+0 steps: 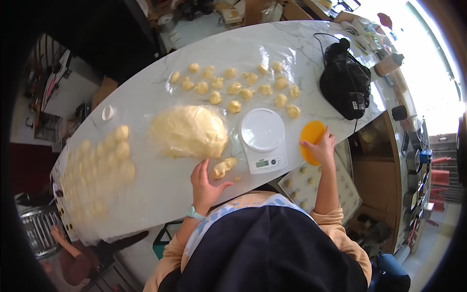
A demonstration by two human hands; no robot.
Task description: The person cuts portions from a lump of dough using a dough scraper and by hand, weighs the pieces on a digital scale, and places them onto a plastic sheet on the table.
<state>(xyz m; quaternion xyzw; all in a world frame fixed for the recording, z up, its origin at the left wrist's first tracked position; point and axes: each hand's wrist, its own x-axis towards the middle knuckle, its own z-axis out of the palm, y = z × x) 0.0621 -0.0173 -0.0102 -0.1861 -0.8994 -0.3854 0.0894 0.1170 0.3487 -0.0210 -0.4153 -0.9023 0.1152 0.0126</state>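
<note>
Zero grip in our L hand (204, 187): fingers spread, just beside dough pc (224, 168), approx 8 o'clock of scale (263, 141); our R hand (322, 148) clasps yellow scraper (310, 130), scale's 3 o'clock.

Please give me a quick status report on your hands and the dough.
Left hand open, beside small dough piece. Right hand gripping yellow tool. White scale between hands.
</note>
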